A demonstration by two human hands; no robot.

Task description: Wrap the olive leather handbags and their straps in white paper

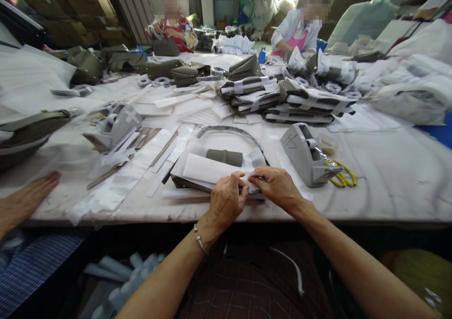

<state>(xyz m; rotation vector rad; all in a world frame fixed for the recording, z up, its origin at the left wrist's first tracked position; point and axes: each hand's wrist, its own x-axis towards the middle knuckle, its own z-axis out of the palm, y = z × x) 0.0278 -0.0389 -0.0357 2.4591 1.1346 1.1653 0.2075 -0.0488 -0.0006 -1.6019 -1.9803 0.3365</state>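
Note:
A dark olive handbag (183, 183) lies on the table in front of me, partly covered by a white foam sheet (208, 169). Its handle (231, 130), wrapped in film, arches away from me. Across the bag rests an olive flap-like piece with a narrow band (224, 157). My left hand (229, 199) is closed at the bag's near right edge, thumb and fingers curled round it. Beside it, my right hand (278, 187) pinches something thin at the same corner; the fingers cover most of it.
Grey tape dispensers stand left (118, 126) and right (305, 156), with yellow-handled scissors (342, 174) by the right one. Foam strips (162, 154) lie left. Wrapped bags (286, 100) are piled ahead. Another person's hand (31, 201) rests at left; two people work across the table.

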